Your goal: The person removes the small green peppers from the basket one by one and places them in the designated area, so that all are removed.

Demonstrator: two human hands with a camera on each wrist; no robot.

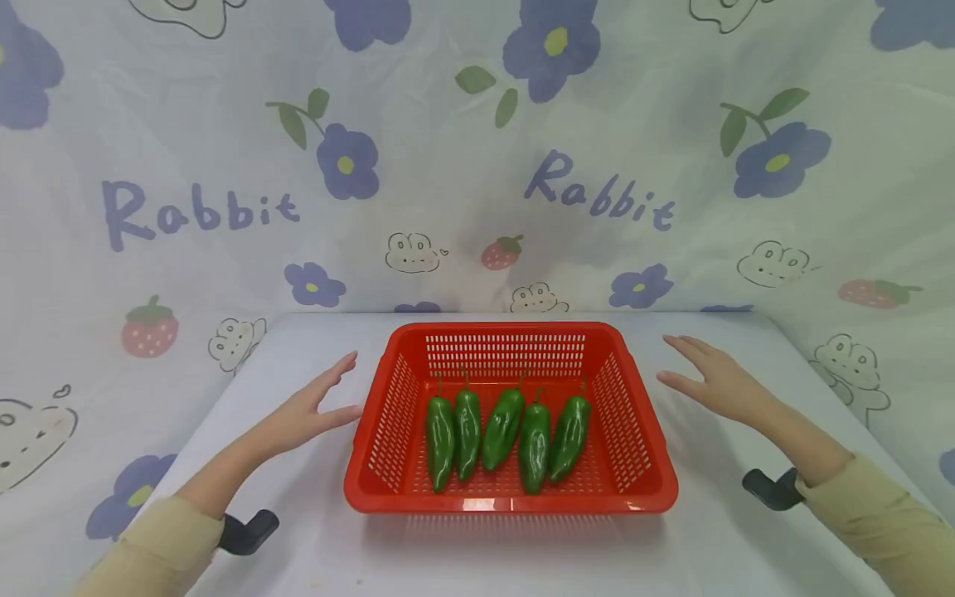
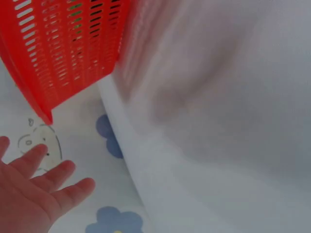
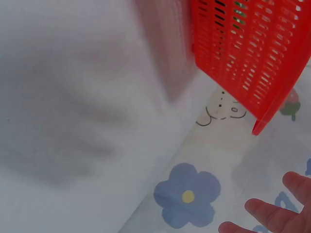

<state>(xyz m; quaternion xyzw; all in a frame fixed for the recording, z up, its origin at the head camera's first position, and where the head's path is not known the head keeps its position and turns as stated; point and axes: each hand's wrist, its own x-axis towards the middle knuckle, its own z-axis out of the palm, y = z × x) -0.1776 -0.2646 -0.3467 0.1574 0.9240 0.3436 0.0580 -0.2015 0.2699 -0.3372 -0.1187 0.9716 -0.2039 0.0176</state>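
Observation:
A red plastic basket [image 1: 511,503] with slotted walls stands in the middle of the white table. Several green peppers [image 1: 467,435] lie side by side in it, stems toward the far wall. To the basket's left, my left hand [image 1: 302,421] is held with fingers extended and thumb apart, touching nothing. On the other side, my right hand [image 1: 716,381] is also spread, a gap between it and the rim. Both wrist views show the outside of the basket wall [image 2: 73,48] and spread fingers [image 3: 272,213]; the peppers are mostly hidden there.
The white table [image 1: 313,539] extends around the basket. Behind and beside it hangs a cloth [image 1: 448,166] printed with flowers, rabbits and strawberries. A dark wrist strap mount [image 1: 249,532] sits on the left wrist, and another mount [image 1: 773,489] on the right.

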